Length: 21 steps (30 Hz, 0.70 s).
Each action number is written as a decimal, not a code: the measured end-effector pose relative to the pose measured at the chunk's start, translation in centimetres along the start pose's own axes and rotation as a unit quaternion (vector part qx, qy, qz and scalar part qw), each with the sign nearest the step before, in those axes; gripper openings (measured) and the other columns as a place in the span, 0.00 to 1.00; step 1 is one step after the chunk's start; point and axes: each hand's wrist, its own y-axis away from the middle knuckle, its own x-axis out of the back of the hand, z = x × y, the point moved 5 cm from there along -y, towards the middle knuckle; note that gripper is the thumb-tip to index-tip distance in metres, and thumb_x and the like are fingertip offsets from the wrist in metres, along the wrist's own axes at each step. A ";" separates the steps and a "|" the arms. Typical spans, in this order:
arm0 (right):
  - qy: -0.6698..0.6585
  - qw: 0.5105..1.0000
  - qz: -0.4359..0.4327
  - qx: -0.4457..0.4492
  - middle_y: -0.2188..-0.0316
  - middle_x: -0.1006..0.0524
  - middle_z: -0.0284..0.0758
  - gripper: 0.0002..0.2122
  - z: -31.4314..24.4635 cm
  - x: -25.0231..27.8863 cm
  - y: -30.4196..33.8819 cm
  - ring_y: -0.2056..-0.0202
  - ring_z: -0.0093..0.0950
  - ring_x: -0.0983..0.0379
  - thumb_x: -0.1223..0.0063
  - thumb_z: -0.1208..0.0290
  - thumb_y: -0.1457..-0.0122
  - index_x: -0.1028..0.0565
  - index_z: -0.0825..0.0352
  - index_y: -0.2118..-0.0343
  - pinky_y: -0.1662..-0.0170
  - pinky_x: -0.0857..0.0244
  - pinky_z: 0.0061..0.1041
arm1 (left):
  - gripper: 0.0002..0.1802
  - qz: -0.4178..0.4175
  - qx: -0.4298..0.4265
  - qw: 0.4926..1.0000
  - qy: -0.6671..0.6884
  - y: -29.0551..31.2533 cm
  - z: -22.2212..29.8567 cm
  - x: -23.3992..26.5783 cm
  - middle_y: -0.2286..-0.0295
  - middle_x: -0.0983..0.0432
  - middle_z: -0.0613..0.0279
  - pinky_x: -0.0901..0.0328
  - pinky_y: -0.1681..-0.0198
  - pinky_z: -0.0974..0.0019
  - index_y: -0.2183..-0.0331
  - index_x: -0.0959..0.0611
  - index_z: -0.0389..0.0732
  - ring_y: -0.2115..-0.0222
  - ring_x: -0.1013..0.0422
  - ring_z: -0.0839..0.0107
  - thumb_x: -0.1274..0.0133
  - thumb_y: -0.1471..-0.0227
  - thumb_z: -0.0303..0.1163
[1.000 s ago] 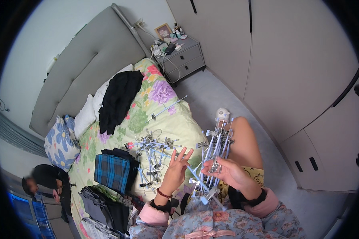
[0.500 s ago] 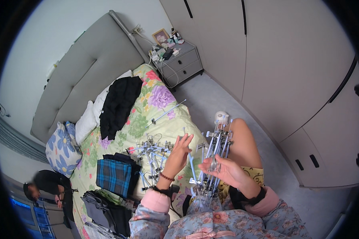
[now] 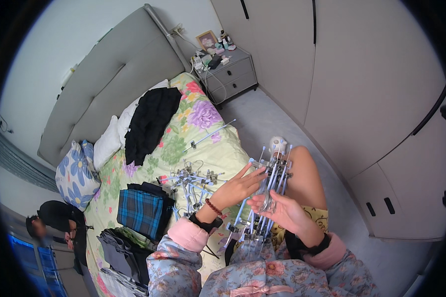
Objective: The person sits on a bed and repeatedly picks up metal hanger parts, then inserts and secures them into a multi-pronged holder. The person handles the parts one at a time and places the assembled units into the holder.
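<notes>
Over my lap lies a bundle of light-blue clip hangers [image 3: 261, 218], their metal clips spread along both sides. My right hand [image 3: 288, 213] grips the gathered metal hooks [image 3: 266, 202] of this bundle between thumb and fingers. My left hand [image 3: 237, 189], palm down with fingers stretched out and slightly apart, is at the bundle's left side, its fingertips by the upper clips. Whether they touch the hangers is hard to tell. A tangled pile of similar clip hangers [image 3: 189, 179] lies on the bed left of my left hand. One more hanger [image 3: 210, 136] lies alone farther up.
On the flowered bed [image 3: 203, 116] are folded plaid clothing [image 3: 141, 210], dark folded clothes [image 3: 126, 255], a black garment [image 3: 152, 121] and pillows [image 3: 106, 143]. A nightstand [image 3: 231, 74] stands beyond, wardrobe doors [image 3: 362, 89] at right. Another person [image 3: 62, 218] bends at far left.
My left hand has moved right, from above the bed to the bundle's side. My right hand keeps hold of the hooks. The view has shifted slightly.
</notes>
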 end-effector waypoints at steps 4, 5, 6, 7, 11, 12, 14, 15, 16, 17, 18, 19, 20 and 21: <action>0.002 0.999 0.038 0.009 0.62 0.26 0.42 0.16 0.3 0.7 0.1 0.53 0.39 0.31 0.63 0.63 0.35 0.31 0.73 0.58 0.45 0.42 0.39 | 0.31 0.025 0.134 0.991 -0.018 1.6 -0.5 -0.5 0.45 0.40 0.54 0.53 0.39 0.51 0.49 0.33 0.40 0.40 0.49 0.59 0.52 0.58 0.17; 0.007 0.997 0.073 0.008 0.64 0.26 0.41 0.15 0.3 1.3 0.1 0.55 0.39 0.30 0.62 0.63 0.36 0.30 0.73 0.59 0.45 0.41 0.39 | 0.34 0.046 0.184 0.982 0.025 2.7 -1.1 -0.8 0.44 0.41 0.53 0.52 0.39 0.52 0.46 0.37 0.41 0.40 0.49 0.58 0.52 0.58 0.16; 0.007 0.998 0.055 0.014 0.70 0.27 0.36 0.13 0.2 1.3 0.0 0.60 0.36 0.29 0.59 0.65 0.36 0.30 0.71 0.62 0.48 0.39 0.39 | 0.37 0.067 0.231 0.968 0.067 4.3 -2.0 -1.2 0.44 0.43 0.53 0.51 0.40 0.54 0.43 0.41 0.43 0.40 0.49 0.57 0.52 0.57 0.15; 0.014 0.999 0.029 0.021 0.70 0.27 0.36 0.13 0.1 1.1 0.0 0.60 0.35 0.29 0.59 0.64 0.36 0.29 0.71 0.62 0.48 0.39 0.38 | 0.41 0.086 0.277 0.950 0.110 6.2 -2.9 -1.8 0.43 0.44 0.52 0.50 0.40 0.55 0.41 0.45 0.44 0.41 0.49 0.56 0.53 0.56 0.14; 0.052 0.998 0.038 0.018 0.75 0.28 0.32 0.13 0.1 1.4 0.4 0.63 0.33 0.29 0.58 0.66 0.37 0.28 0.72 0.61 0.51 0.38 0.34 | 0.31 0.116 0.487 0.856 0.129 16.1 -6.8 -4.7 0.55 0.31 0.40 0.36 0.55 0.55 0.46 0.38 0.36 0.56 0.33 0.45 0.50 0.52 0.21; 0.060 0.997 0.041 0.019 0.75 0.28 0.32 0.13 0.1 1.4 0.3 0.62 0.33 0.29 0.58 0.66 0.37 0.28 0.72 0.61 0.51 0.38 0.34 | 0.25 0.128 0.506 0.845 0.114 18.2 -7.4 -5.0 0.60 0.27 0.44 0.34 0.57 0.56 0.50 0.33 0.36 0.59 0.30 0.48 0.50 0.51 0.23; 0.066 0.997 0.045 0.022 0.75 0.29 0.32 0.12 0.1 1.4 0.2 0.62 0.32 0.29 0.58 0.66 0.37 0.28 0.72 0.61 0.51 0.38 0.34 | 0.15 0.139 0.558 0.806 0.138 21.7 -7.9 -5.8 0.64 0.24 0.47 0.33 0.62 0.59 0.58 0.27 0.35 0.64 0.27 0.54 0.49 0.50 0.26; 0.063 0.997 0.048 0.023 0.75 0.29 0.31 0.12 0.1 1.5 0.1 0.62 0.32 0.30 0.58 0.66 0.37 0.28 0.71 0.61 0.51 0.38 0.33 | 0.14 0.123 0.582 0.792 0.138 22.9 -7.9 -6.4 0.65 0.24 0.48 0.32 0.63 0.60 0.60 0.25 0.34 0.66 0.26 0.56 0.48 0.51 0.28; 0.059 0.997 0.047 0.024 0.75 0.29 0.31 0.12 0.1 1.5 0.1 0.62 0.32 0.30 0.58 0.67 0.37 0.28 0.71 0.61 0.51 0.38 0.33 | 0.14 0.097 0.589 0.787 0.156 23.6 -7.6 -7.2 0.65 0.24 0.49 0.32 0.63 0.60 0.61 0.24 0.35 0.66 0.26 0.56 0.46 0.52 0.29; 0.063 0.997 0.039 0.024 0.74 0.29 0.31 0.13 0.1 1.4 0.1 0.62 0.31 0.30 0.58 0.66 0.37 0.29 0.71 0.60 0.51 0.39 0.33 | 0.15 0.077 0.593 0.783 0.173 24.1 -7.2 -7.9 0.65 0.24 0.50 0.32 0.64 0.60 0.63 0.24 0.36 0.66 0.27 0.56 0.45 0.53 0.31; 0.066 0.997 0.028 0.024 0.74 0.29 0.31 0.14 0.1 1.3 0.0 0.61 0.31 0.30 0.59 0.65 0.36 0.29 0.71 0.59 0.51 0.39 0.32 | 0.15 0.057 0.597 0.777 0.190 24.4 -6.9 -8.4 0.65 0.25 0.50 0.32 0.64 0.59 0.64 0.23 0.36 0.67 0.27 0.56 0.43 0.55 0.32; 0.072 0.997 0.033 0.016 0.73 0.29 0.31 0.14 0.2 1.4 -0.1 0.61 0.30 0.30 0.59 0.64 0.36 0.29 0.71 0.58 0.50 0.40 0.32 | 0.16 0.039 0.602 0.782 0.156 24.6 -6.7 -8.7 0.66 0.25 0.51 0.32 0.64 0.59 0.63 0.23 0.37 0.67 0.27 0.56 0.42 0.56 0.33; 0.066 0.997 0.026 0.023 0.74 0.29 0.31 0.13 0.2 1.3 -0.1 0.61 0.31 0.30 0.59 0.65 0.36 0.29 0.71 0.60 0.50 0.40 0.32 | 0.18 0.022 0.607 0.785 0.122 24.6 -6.5 -9.2 0.66 0.26 0.51 0.32 0.65 0.58 0.62 0.23 0.38 0.67 0.27 0.56 0.41 0.57 0.35; 0.065 0.997 0.035 0.022 0.75 0.30 0.31 0.12 0.2 1.3 0.0 0.61 0.31 0.30 0.59 0.65 0.36 0.29 0.70 0.62 0.51 0.40 0.33 | 0.20 0.006 0.611 0.787 0.088 24.5 -6.2 -9.7 0.66 0.27 0.52 0.32 0.65 0.58 0.62 0.23 0.39 0.67 0.28 0.56 0.40 0.58 0.36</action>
